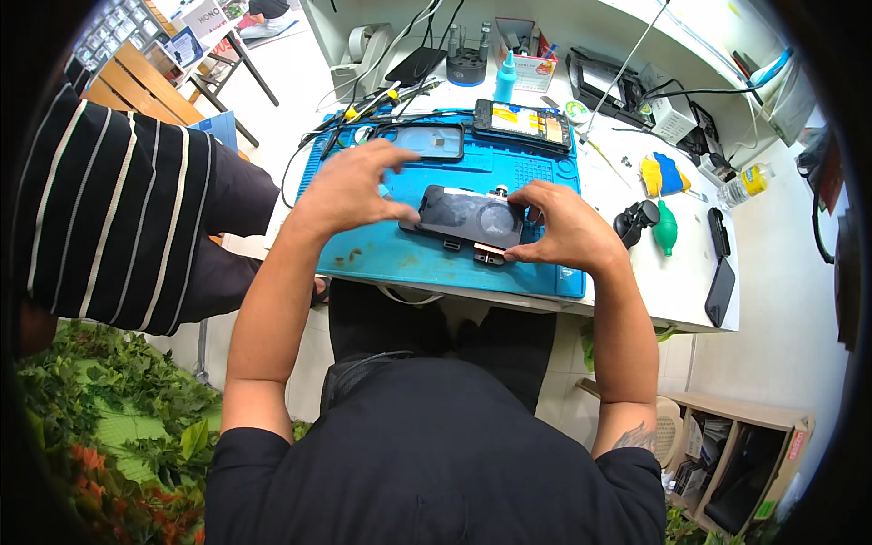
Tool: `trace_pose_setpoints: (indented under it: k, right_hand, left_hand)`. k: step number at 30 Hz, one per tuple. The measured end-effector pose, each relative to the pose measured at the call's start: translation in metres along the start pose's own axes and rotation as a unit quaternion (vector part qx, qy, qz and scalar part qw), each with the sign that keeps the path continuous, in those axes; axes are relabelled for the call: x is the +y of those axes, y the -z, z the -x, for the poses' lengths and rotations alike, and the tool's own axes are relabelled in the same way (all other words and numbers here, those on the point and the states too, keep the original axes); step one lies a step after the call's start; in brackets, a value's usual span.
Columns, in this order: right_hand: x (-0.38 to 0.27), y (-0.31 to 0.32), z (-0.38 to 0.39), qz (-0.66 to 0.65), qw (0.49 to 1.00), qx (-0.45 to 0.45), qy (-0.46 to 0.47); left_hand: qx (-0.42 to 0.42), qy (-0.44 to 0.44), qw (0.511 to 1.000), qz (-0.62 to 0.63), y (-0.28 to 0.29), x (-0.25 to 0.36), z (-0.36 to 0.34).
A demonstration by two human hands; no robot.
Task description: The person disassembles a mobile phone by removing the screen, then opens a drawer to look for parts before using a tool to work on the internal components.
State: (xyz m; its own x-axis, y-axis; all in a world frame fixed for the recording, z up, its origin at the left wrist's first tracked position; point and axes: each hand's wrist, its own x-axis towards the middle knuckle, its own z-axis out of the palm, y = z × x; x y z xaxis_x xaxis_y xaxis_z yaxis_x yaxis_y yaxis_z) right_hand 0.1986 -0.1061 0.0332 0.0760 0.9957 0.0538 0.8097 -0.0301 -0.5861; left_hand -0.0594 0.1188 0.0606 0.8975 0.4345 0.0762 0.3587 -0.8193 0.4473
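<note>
A dark phone (468,214) lies screen up on a blue repair mat (381,263), seated in a small metal clamp (489,253) whose jaws show at its near and far edges. My right hand (570,225) grips the phone's right end, thumb at the near edge by the clamp and fingers at the far edge. Over the phone's left end hovers my left hand (352,189), slightly blurred, its thumb and fingers apart and nothing in them. Behind lie an empty phone frame (434,143) and an opened phone (522,125) with its inside showing.
At the back stand a blue bottle (505,78), a screwdriver holder (466,65) and a box of tools (527,62). To the right are a green air blower (665,227), a yellow-blue cloth (664,174) and another phone (720,292). A person in a striped shirt (118,209) stands at left.
</note>
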Motion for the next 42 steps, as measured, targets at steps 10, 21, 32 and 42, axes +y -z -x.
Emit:
trace_pose_setpoints:
  k: [10, 21, 32, 42]
  right_hand:
    - [-0.004, 0.000, 0.000, 0.020, 1.000, 0.002, -0.001]
    - [-0.002, -0.006, 0.004, 0.009, 1.000, 0.029, 0.005]
    - [-0.005, -0.006, 0.007, 0.014, 1.000, 0.027, -0.003]
    - [-0.008, -0.007, 0.008, 0.027, 0.999, 0.039, 0.005]
  left_hand:
    - [-0.134, -0.150, 0.980, -0.015, -0.019, 0.000, -0.028]
    - [-0.184, -0.152, 0.971, -0.007, -0.018, 0.001, -0.046]
    - [-0.158, -0.184, 0.969, -0.037, -0.022, 0.004, -0.044]
    - [-0.160, -0.165, 0.973, -0.028, -0.019, 0.006, -0.042]
